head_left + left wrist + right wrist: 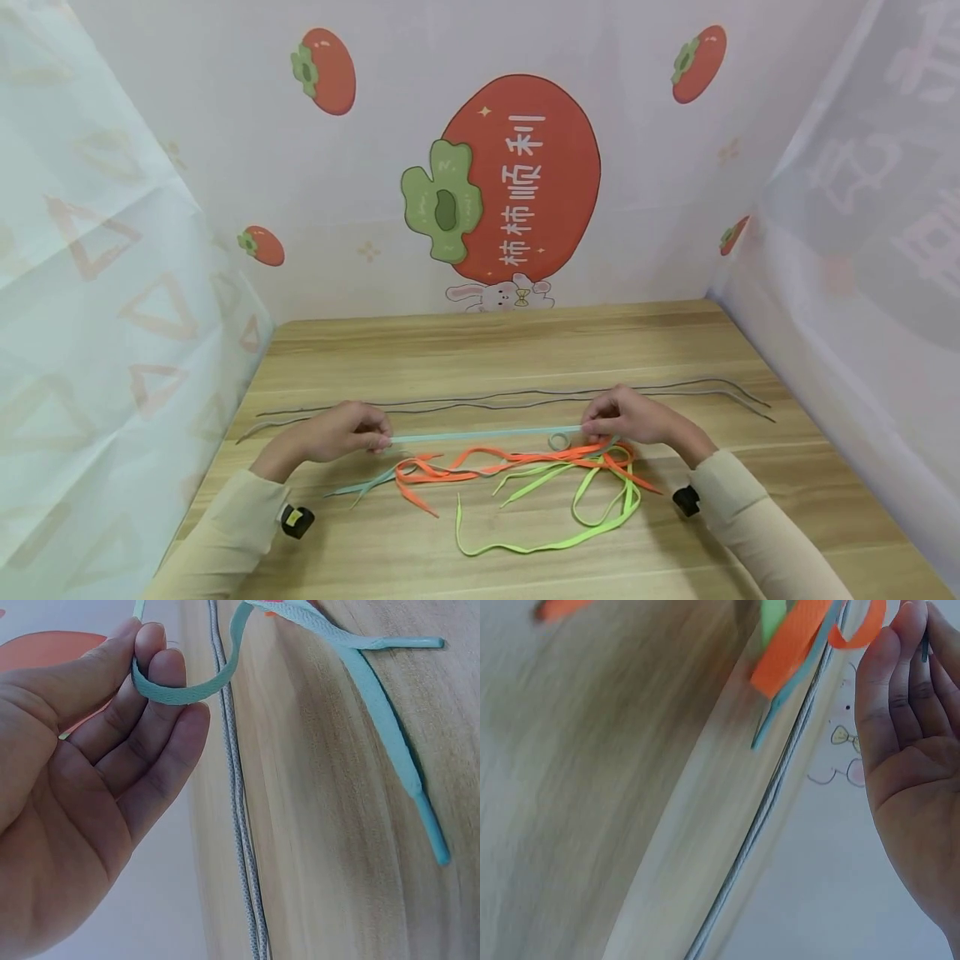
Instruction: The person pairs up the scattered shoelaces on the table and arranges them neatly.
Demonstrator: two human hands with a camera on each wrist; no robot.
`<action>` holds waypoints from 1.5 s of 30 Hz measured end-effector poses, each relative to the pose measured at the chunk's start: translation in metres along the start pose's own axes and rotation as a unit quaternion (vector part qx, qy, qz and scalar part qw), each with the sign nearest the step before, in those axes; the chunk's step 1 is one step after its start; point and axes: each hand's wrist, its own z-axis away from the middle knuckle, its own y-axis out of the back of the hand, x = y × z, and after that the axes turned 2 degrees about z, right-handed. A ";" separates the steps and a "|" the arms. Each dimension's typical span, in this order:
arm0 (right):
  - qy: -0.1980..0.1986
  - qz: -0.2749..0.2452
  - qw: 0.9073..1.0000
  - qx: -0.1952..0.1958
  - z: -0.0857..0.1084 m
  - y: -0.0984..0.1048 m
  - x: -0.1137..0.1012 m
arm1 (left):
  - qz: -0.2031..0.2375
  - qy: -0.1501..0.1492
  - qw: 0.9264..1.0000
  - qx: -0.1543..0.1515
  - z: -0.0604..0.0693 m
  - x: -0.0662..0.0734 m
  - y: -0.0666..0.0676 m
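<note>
One mint lace [487,434] is stretching straight.
Left hand [347,432] and right hand [632,415] are pointing inward, pinching it; two grey laces [235,780] are lying farther.

The left sleeve [225,533] and right sleeve [765,529] are plain pale beige. The left camera [298,523] is a small black block with a yellow mark [293,517]; the right camera [686,501] is also black.

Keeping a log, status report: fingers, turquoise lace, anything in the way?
Left fingers, right fingers pinching. Turquoise lace stretched straight between. Orange strands close by, possible snag.
</note>
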 end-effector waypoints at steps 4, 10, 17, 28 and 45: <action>0.002 -0.011 1.000 -0.003 0.007 0.006 0.004 | 0.000 -0.006 1.000 0.004 0.001 -0.001 0.000; 0.003 0.001 1.000 0.016 0.018 0.018 0.011 | 0.002 -0.009 1.000 0.016 0.007 -0.002 0.003; -0.001 0.020 0.999 0.040 0.034 0.030 0.022 | 0.003 -0.012 0.999 0.033 0.016 -0.012 0.004; -0.027 0.030 0.997 0.058 0.060 0.047 0.029 | 0.024 0.011 0.998 0.053 0.044 -0.025 0.005; -0.116 0.068 0.988 0.074 0.077 0.072 0.046 | 0.028 0.035 0.996 0.083 0.071 -0.052 0.020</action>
